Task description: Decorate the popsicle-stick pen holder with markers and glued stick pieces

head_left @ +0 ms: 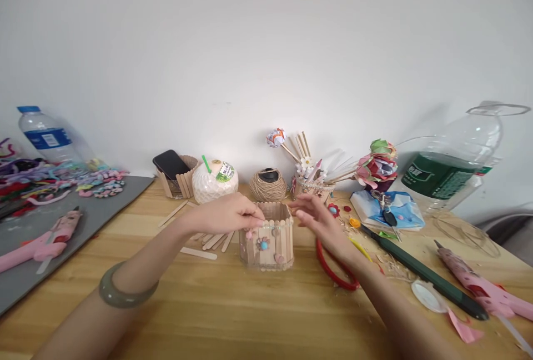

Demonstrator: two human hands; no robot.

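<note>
A small popsicle-stick box (272, 249) stands upright on the wooden table in front of me. Its front carries a flower with a blue centre (263, 244) and several small pink pieces, and a thin beaded trim runs below the rim. My left hand (231, 214) pinches the box's rim at the left, fingers pressed together. At the right rim, my right hand (317, 220) is held with its fingers apart and nothing visible in them; whether a fingertip touches the box I cannot tell. The inside of the box is mostly hidden.
Loose popsicle sticks (199, 253) lie left of the box. Behind stand a coconut (215, 183), a twine ball (268, 185) and a phone in another stick box (172, 166). Glue guns (478, 285) (50, 240) lie on both sides; a red ring (336, 276) lies right.
</note>
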